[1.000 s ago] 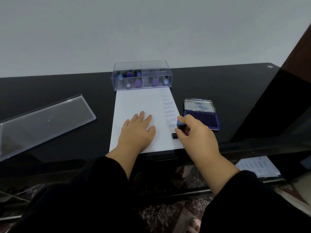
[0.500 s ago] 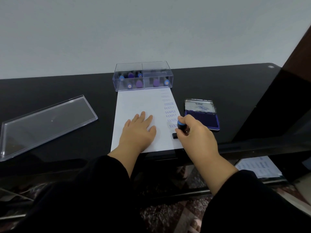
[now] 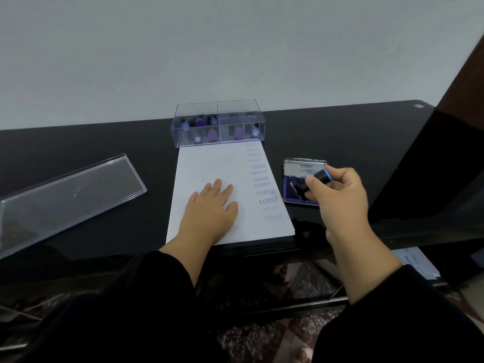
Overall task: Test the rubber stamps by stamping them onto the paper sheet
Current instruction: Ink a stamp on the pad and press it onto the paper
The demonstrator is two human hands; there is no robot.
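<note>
A white paper sheet (image 3: 209, 163) lies on the black table, with a column of blue SAMPLE prints and fainter marks down its right side. My left hand (image 3: 209, 213) rests flat on the sheet with fingers straight. My right hand (image 3: 337, 197) grips a black rubber stamp with a blue ring (image 3: 318, 179), tilted, above the open blue ink pad (image 3: 293, 192) to the right of the sheet. A clear plastic box (image 3: 217, 124) at the sheet's far end holds several more stamps with blue and purple tops.
The box's clear lid (image 3: 65, 197) lies on the black table (image 3: 104, 142) to the left. The table's front edge runs just below the sheet. A white wall stands behind. A dark panel rises at the right, with papers (image 3: 416, 260) on a lower shelf.
My right hand has lifted the stamp off the sheet's lower right corner and moved it right, over the ink pad. Faint new prints show below the last SAMPLE. My left hand stays put.
</note>
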